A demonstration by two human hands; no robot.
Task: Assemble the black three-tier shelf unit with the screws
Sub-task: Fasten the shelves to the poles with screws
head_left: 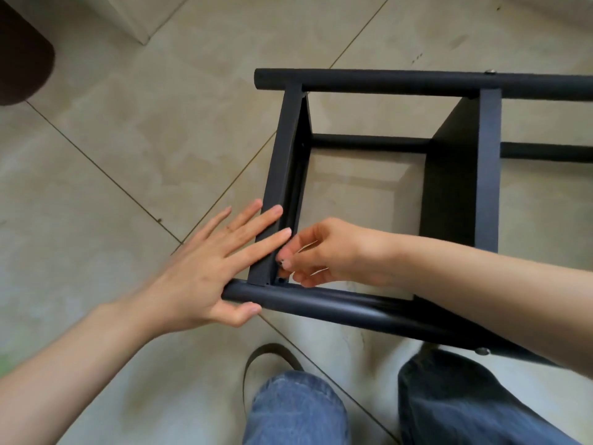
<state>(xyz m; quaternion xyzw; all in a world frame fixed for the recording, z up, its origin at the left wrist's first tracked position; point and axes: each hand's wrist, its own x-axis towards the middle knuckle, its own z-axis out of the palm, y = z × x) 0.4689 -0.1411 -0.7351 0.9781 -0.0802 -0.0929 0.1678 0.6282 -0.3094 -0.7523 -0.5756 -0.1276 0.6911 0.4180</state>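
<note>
The shelf unit (462, 175) looks matt black metal (tubes faintly sheened); the floor (128, 149) is smooth beige tile.

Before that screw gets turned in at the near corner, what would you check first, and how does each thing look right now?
1. Left hand steadies the end shelf panel: ok, flat fingers press on it.
2. Right hand has the screw: ok, fingertips pinch a small dark piece at the corner.
3. Screw lined up with its hole: cannot tell, fingers hide it.
4. Panel seated against the near tube: ok, it appears to meet it.
5. Far tube already fastened: ok, a screw head shows.
</note>
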